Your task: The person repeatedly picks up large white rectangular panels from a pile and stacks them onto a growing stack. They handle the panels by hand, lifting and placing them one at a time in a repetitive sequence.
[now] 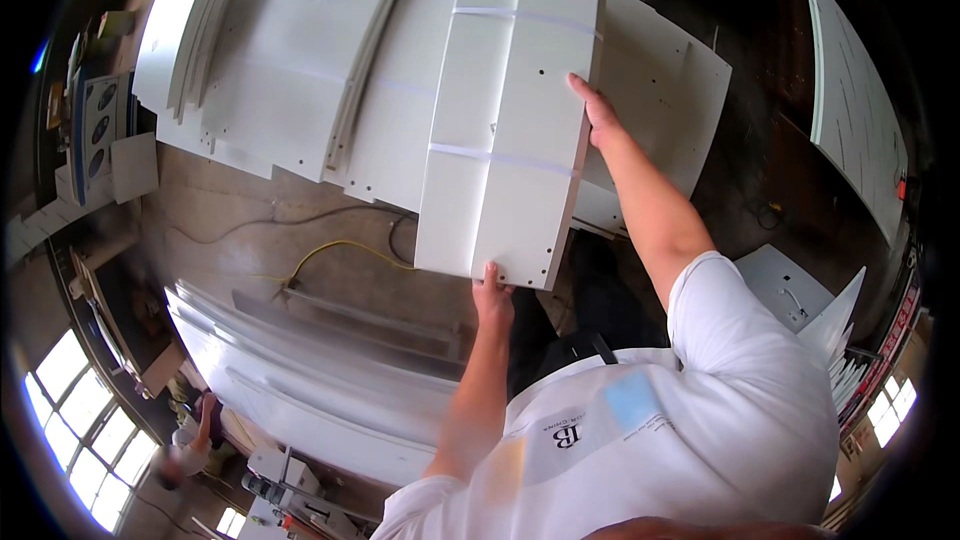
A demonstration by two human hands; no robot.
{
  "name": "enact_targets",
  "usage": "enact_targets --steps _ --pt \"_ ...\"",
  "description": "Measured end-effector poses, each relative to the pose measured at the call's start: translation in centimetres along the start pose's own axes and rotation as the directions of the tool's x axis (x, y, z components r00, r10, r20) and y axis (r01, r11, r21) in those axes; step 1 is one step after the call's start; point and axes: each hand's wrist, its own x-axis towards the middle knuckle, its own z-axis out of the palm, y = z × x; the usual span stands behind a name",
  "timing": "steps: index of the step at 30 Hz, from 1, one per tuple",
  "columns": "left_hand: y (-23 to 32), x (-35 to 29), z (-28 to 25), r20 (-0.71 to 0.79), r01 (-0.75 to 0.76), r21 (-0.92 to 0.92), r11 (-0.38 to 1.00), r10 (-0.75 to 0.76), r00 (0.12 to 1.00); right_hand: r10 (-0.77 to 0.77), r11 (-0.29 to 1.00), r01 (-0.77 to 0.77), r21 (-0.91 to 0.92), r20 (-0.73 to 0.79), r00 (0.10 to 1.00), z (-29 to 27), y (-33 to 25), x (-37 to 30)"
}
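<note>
A long bundle of white panels [530, 140], bound with pale plastic straps [505, 154], reaches away from me at the centre. Small dark holes and a printed label mark its upper face. At its near end my left hand [492, 302] is closed on the edge, thumb on top and fingers mostly hidden beneath. My right hand [598, 115] grips the bundle's right side, thumb along the top edge, its other fingers out of sight. Under and beside the bundle lie larger white panels [280, 30], with narrow white strips [365, 65] on top.
More long white panels [300, 395] stand in a row at lower left. A yellow hose [330, 248] and dark cable cross the floor. A white board [850, 100] leans at far right. Another person [190, 445] is at lower left, near a window [90, 430].
</note>
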Motion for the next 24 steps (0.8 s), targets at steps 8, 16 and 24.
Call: enact_targets --steps 8,16,24 --pt "-5.0 -8.6 -2.9 0.102 -0.04 -0.393 0.919 0.087 0.991 -0.047 0.992 0.058 0.115 -0.094 0.994 -8.2 4.9 -8.6" --pt "-4.5 -18.6 -1.4 0.155 -0.294 -0.193 0.936 0.325 0.933 0.094 0.911 -0.048 0.41 -0.093 0.991 -16.4 8.3 -20.4" --pt "-7.4 -16.4 0.3 0.024 -0.323 -0.051 0.945 0.325 0.946 0.17 0.91 -0.063 0.41 -0.229 0.958 -19.6 9.3 -18.8"
